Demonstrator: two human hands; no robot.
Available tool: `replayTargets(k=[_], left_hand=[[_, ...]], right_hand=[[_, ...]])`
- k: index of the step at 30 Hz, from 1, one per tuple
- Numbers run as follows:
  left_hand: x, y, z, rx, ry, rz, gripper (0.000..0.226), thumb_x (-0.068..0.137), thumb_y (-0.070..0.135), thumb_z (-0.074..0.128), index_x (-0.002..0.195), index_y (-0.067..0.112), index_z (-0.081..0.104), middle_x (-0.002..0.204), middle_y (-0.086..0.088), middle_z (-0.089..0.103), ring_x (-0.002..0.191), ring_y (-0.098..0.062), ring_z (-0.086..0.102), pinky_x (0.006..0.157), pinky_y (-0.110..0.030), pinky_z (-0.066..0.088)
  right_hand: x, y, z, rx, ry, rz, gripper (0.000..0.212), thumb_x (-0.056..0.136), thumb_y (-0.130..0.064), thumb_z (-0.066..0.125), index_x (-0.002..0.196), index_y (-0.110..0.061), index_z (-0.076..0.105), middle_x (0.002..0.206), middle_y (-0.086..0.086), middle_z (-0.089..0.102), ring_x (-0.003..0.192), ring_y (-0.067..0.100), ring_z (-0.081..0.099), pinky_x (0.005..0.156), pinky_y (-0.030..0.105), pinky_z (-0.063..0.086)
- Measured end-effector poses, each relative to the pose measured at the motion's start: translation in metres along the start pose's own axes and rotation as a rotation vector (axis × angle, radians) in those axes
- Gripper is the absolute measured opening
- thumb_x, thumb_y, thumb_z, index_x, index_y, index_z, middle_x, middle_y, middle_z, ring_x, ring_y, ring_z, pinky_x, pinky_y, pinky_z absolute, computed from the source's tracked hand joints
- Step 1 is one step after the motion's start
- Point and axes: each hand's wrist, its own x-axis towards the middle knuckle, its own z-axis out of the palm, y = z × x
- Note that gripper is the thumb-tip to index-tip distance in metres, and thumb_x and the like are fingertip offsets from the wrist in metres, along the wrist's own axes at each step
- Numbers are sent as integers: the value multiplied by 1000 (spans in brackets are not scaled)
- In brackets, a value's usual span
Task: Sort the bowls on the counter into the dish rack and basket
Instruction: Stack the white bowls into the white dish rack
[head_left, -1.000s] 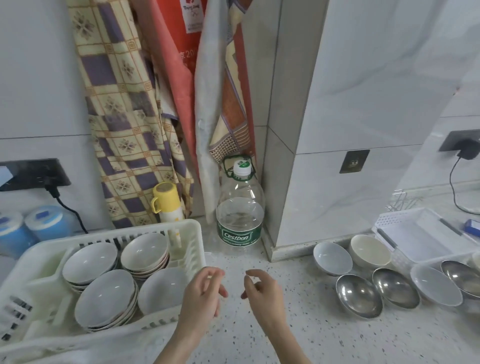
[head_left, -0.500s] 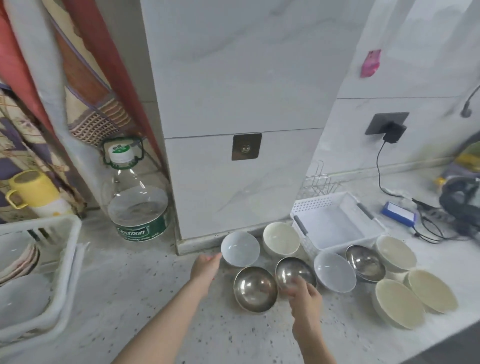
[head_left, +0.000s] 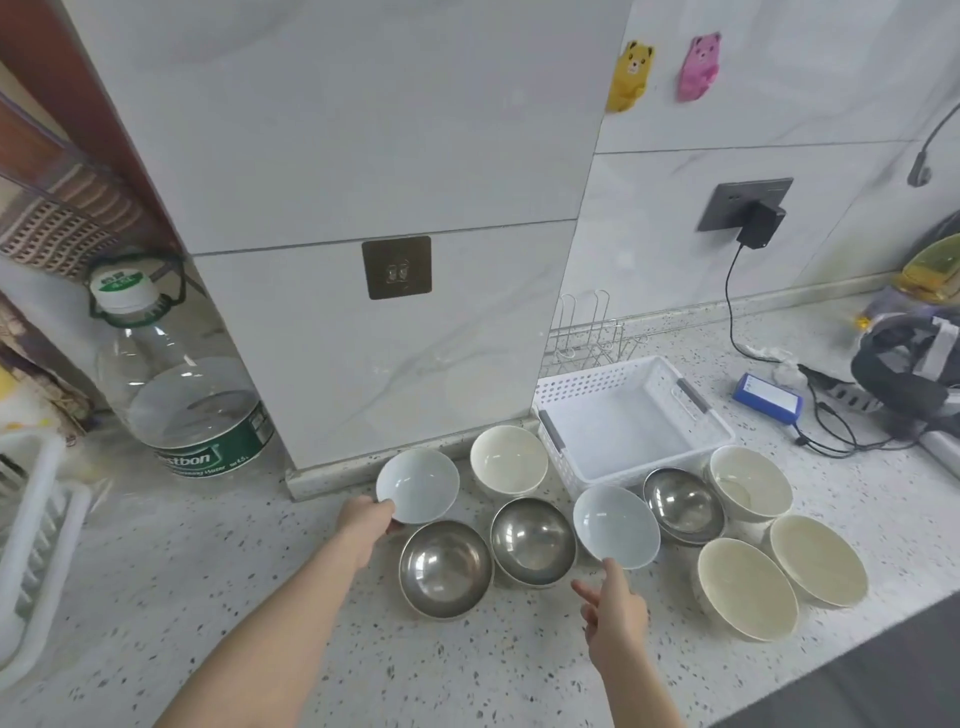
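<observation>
Several bowls stand on the speckled counter (head_left: 182, 571) in front of a tiled pillar. My left hand (head_left: 366, 519) grips the near-left rim of a pale blue bowl (head_left: 418, 483). My right hand (head_left: 615, 610) reaches with straight fingers and touches the near rim of a second pale blue bowl (head_left: 615, 525). Between them sit two steel bowls (head_left: 445, 569) (head_left: 532, 540), and a third steel bowl (head_left: 683, 506) is further right. Cream bowls (head_left: 509, 460) (head_left: 750, 483) (head_left: 745, 587) stand around them. The white basket (head_left: 634, 421) is behind the bowls. A corner of the white dish rack (head_left: 31, 545) shows at the far left.
A large water bottle (head_left: 192, 395) stands left of the pillar. A wire rack (head_left: 592, 332) is behind the basket. A blue power bank (head_left: 768, 397), cables and a dark bag (head_left: 904, 364) lie at the right. The counter's front edge runs across the lower right.
My view swung right from the dish rack to the bowls. My left hand went to the left pale blue bowl's rim; my right hand moved from the steel bowl to the other pale blue bowl.
</observation>
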Motion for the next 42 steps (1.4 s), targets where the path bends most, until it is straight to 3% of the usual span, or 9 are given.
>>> replayTargets(k=[5,8,11,17,24,27,32,37,42], left_hand=[[-9,-7,-12,-16,74,21,25,89,-2,46,109,-8,60,79,-19,68,47,-15,45,46,-24,31],[-13,-16,-21,-70,99,13,28,92,1,46,114,-8,59,87,-23,73,53,-18,47,59,-32,45],[-18,-22,-29,-113,116,3,28,94,5,46,117,-5,59,86,-20,75,49,-14,34,60,-35,49],[-30,-30,-43,-203,105,19,30,94,3,45,121,-4,58,94,-20,75,47,-13,25,43,-23,22],[-44,-38,-67,-207,88,38,20,93,7,48,105,1,62,77,-11,73,46,-14,23,41,-22,23],[-51,-40,-83,-230,78,77,20,93,7,48,105,0,63,83,-14,74,46,-13,25,41,-22,24],[-66,-39,-124,-257,66,152,18,93,8,49,98,2,65,86,-16,75,47,-13,26,44,-22,25],[-82,-48,-193,-305,81,180,16,94,11,50,94,8,66,82,-14,76,48,-13,32,45,-24,29],[-92,-67,-274,-411,107,208,16,93,13,51,89,9,67,76,-11,77,40,-8,31,39,-19,26]], right_hand=[[9,-4,0,-43,-2,14,36,94,-35,50,121,-11,45,92,13,71,54,16,30,51,27,29],[9,-5,-1,14,-16,-1,36,94,-29,48,127,-13,47,97,9,70,59,16,36,53,27,29],[7,-8,0,75,-2,-9,35,94,-23,47,127,-11,51,94,5,67,62,16,45,51,26,29],[0,-7,0,177,105,7,21,91,-15,46,108,-9,55,99,15,71,56,13,34,50,25,28],[-30,12,2,254,250,-172,27,83,-22,45,104,-13,59,79,1,72,64,11,46,58,28,37],[-49,15,10,245,247,-252,27,82,-25,47,105,-17,58,78,-1,72,79,13,52,68,33,41],[-94,28,39,172,169,-382,7,81,-24,52,74,-23,54,79,5,70,72,11,51,65,30,41],[-145,60,88,43,44,-468,15,78,-24,53,72,-10,55,69,2,59,65,16,49,61,33,40],[-204,99,147,-55,-189,-528,18,81,-21,54,80,-8,66,70,1,71,69,14,51,58,29,39]])
